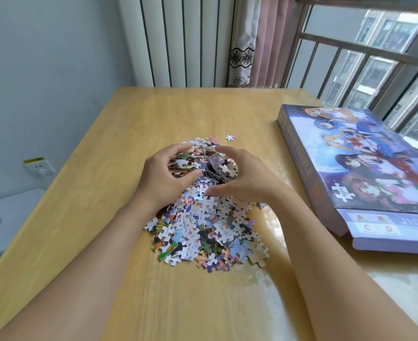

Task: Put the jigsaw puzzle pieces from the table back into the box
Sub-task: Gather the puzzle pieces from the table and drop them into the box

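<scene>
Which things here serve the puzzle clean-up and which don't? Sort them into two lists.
For the job: heap of colourful cardboard jigsaw pieces; stray pale piece; purple illustrated puzzle box; left hand and right hand, both gripping a handful.

Just there: yellow wooden table; white radiator; patterned curtain; wall socket.

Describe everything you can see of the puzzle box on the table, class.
The puzzle box is flat, rectangular, apparently cardboard, purple-blue with cartoon figures printed on top. It lies on the wooden table at the right edge by the window, its lid on but slid askew, baring a strip of the pale tray at the near end. Neither hand touches it.
</scene>
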